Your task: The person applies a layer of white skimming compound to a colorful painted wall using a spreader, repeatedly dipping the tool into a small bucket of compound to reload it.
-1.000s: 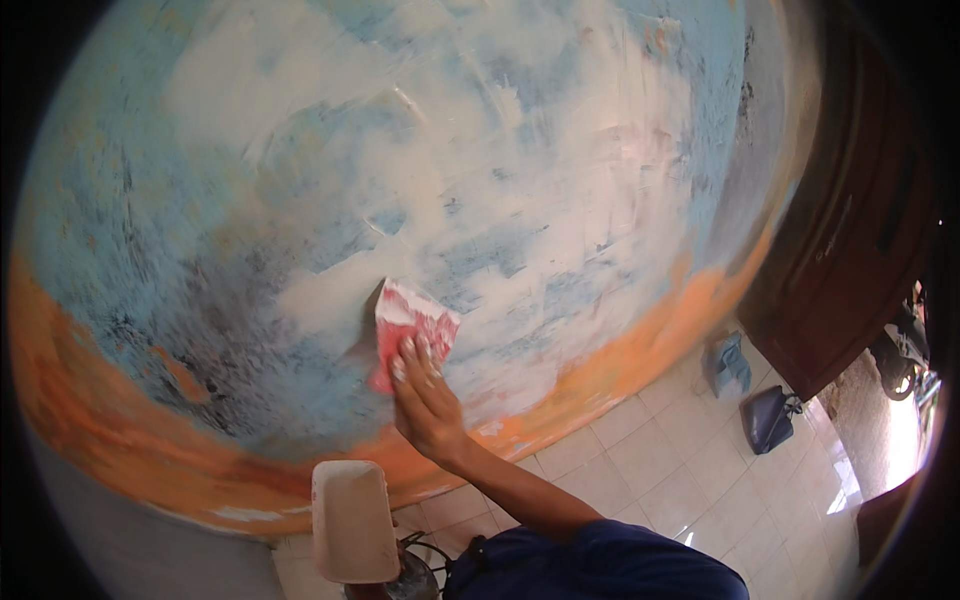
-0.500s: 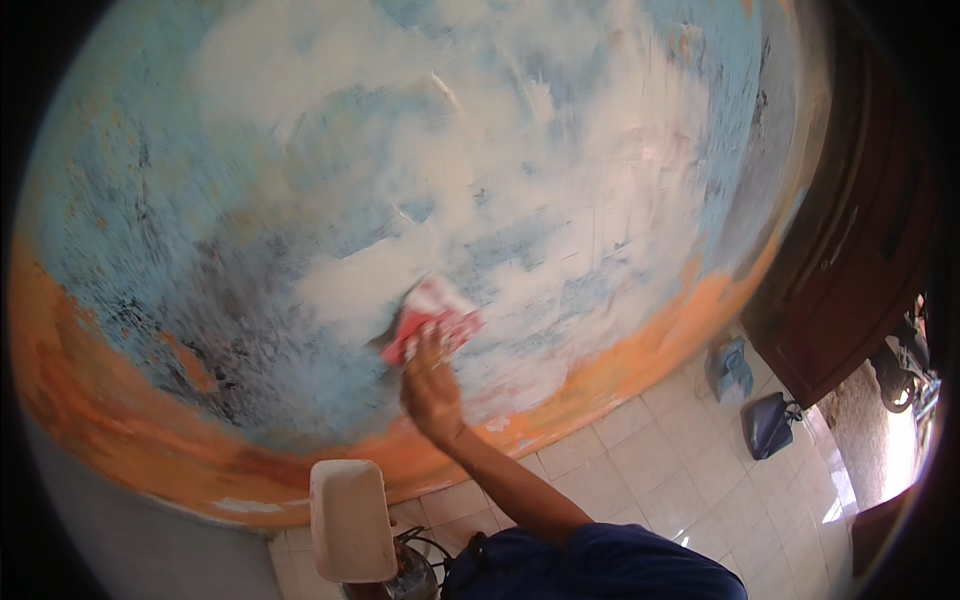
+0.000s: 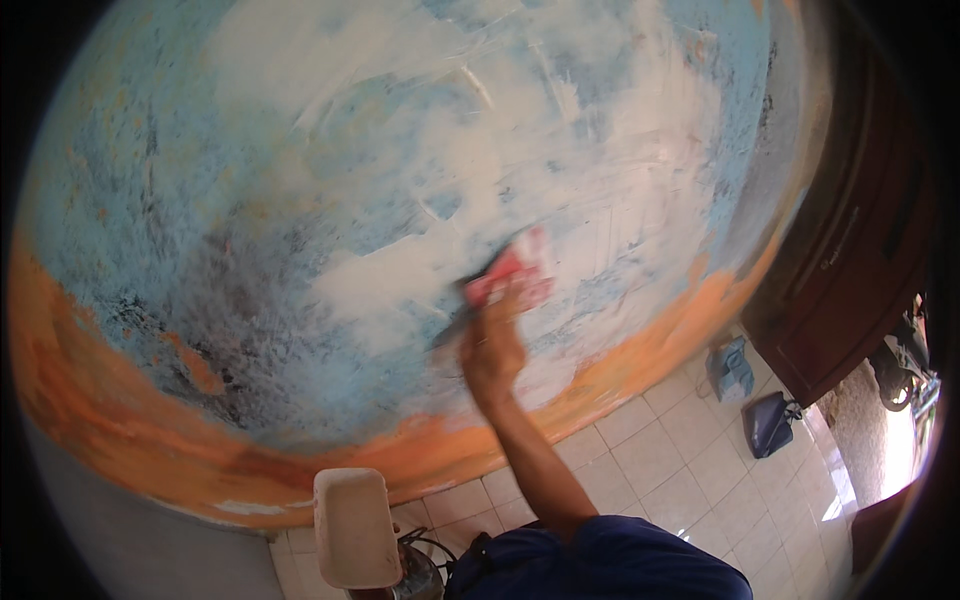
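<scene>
Against the painted wall [image 3: 400, 200], my right hand [image 3: 494, 350] presses a red-and-white flat piece [image 3: 515, 270]. My fingers are closed on its lower part; motion blur hides whether it is a cloth or a spreader. White smears and ridges cover much of the wall's blue area around it, and orange paint runs along the bottom. A pale rounded rectangular tray [image 3: 355, 530] is below my hand, to the left, in front of the wall's lower edge. My left hand does not show.
Light floor tiles [image 3: 650, 455] run along the wall's foot. A light-blue bag [image 3: 732, 370] and a dark-blue bag [image 3: 770, 425] lie on them near a dark wooden door [image 3: 840, 250]. Cables and a dark rounded object [image 3: 420, 575] are beside the tray.
My right hand has moved up and to the right along the wall with the red-and-white piece. The tray looks nearly unmoved.
</scene>
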`<action>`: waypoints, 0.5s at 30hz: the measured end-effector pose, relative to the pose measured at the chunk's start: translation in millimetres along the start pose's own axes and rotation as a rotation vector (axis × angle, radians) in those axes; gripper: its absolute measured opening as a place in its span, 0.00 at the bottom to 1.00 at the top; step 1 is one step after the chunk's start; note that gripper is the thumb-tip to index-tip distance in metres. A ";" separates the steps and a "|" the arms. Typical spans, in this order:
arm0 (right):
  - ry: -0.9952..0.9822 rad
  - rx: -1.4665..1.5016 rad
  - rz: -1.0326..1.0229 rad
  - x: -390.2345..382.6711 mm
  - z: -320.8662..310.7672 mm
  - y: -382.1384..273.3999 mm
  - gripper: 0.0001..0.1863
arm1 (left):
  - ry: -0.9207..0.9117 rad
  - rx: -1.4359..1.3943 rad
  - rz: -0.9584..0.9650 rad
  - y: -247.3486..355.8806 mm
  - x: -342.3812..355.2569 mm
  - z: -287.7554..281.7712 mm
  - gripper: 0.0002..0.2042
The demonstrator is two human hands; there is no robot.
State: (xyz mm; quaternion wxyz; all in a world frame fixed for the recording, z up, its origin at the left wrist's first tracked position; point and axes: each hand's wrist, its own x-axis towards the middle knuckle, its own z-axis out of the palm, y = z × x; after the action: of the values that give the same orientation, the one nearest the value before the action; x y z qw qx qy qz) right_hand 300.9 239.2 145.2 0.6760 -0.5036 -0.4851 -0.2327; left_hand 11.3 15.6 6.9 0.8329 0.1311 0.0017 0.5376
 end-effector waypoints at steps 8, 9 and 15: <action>-0.789 0.184 0.219 -26.8 -63.2 -76.8 0.23 | 0.057 0.012 0.005 14.0 -5.4 -3.4 0.43; -0.732 0.187 0.426 -14.5 -80.0 -66.3 0.21 | 0.056 0.007 0.006 14.6 -5.1 -4.4 0.43; 0.106 1.167 1.012 32.6 -92.9 2.3 0.07 | 0.066 -0.010 -0.005 13.8 4.9 -11.1 0.43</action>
State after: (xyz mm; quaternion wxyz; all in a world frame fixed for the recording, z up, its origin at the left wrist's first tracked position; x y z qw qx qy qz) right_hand 355.6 161.5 171.1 0.8783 -0.2145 -0.2068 0.3739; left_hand -0.6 27.8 -0.1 0.8344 0.1091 0.0268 0.5397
